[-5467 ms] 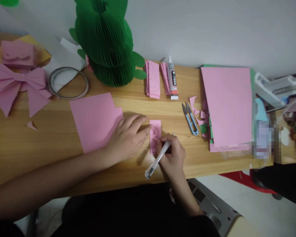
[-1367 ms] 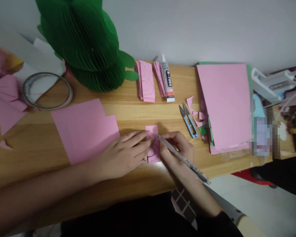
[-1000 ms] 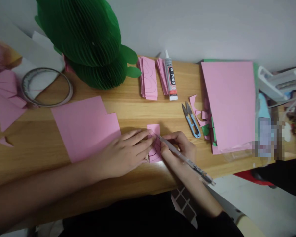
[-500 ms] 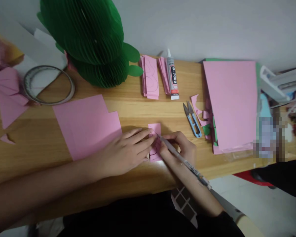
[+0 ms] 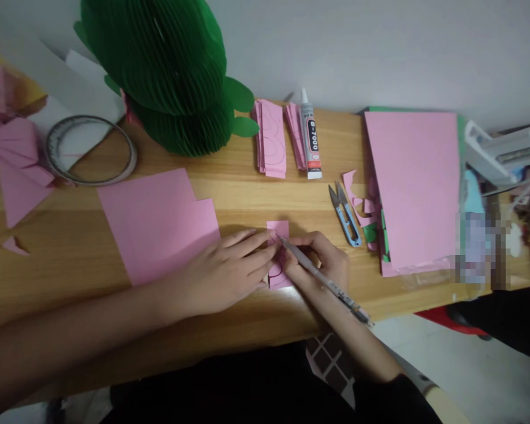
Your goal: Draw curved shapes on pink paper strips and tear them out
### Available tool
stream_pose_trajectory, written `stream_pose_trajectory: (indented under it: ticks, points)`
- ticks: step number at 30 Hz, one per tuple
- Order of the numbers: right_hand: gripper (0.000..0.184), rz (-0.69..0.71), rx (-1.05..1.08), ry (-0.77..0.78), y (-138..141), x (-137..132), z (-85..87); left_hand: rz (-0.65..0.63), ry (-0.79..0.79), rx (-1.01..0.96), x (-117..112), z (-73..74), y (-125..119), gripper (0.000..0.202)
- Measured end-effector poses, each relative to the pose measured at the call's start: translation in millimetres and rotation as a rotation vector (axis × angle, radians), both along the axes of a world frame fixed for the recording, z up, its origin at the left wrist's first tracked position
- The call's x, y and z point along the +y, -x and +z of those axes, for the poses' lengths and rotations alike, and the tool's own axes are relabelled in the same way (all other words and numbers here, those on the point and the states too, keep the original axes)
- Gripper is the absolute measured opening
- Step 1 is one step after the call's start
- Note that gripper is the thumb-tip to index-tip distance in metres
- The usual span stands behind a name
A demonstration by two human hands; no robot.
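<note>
Wooden tabletop point(image 5: 242, 197) with a big green paper ornament point(image 5: 176, 70) at the back, pink-topped paper pile point(image 5: 417, 188) off right. Left hand point(image 5: 229, 271) is lying pretty flat, fingers slightly apart. Right hand point(image 5: 329, 265) has its fingers pinched round a pen point(image 5: 322, 277), tip at a little pink strip point(image 5: 280, 274) under the left fingertips.

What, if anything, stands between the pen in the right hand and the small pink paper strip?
Nothing visible: the pen in the right hand reaches the strip. The left hand covers part of the strip's left side, fingertips close beside the pen's tip.
</note>
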State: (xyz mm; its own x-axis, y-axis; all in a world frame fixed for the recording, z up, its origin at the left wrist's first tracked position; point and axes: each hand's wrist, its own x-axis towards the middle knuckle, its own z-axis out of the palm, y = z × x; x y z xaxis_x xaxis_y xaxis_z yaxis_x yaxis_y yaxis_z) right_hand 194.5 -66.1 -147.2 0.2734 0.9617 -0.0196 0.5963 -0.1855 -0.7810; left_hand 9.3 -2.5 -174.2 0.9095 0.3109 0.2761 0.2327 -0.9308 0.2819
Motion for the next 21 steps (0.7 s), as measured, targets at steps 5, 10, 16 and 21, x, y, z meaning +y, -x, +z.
stream_pose_trajectory:
  ticks: [5,10,16,21]
  points:
    - [0.01,0.008,0.011,-0.015,1.7,1.1,1.1,0.006,-0.006,0.007,-0.3,0.2,-0.5,0.028]
    - [0.008,-0.017,0.03,0.017,3.0,0.5,0.8,0.001,0.014,0.027,-0.4,-0.7,1.0,0.028]
    - [0.008,-0.035,0.033,-0.004,4.1,-0.8,-3.3,0.003,-0.001,0.036,-0.4,0.4,1.0,0.026]
    - [0.006,-0.038,0.03,-0.037,4.7,0.5,-6.9,0.011,-0.022,0.01,-0.8,1.0,-0.5,0.028]
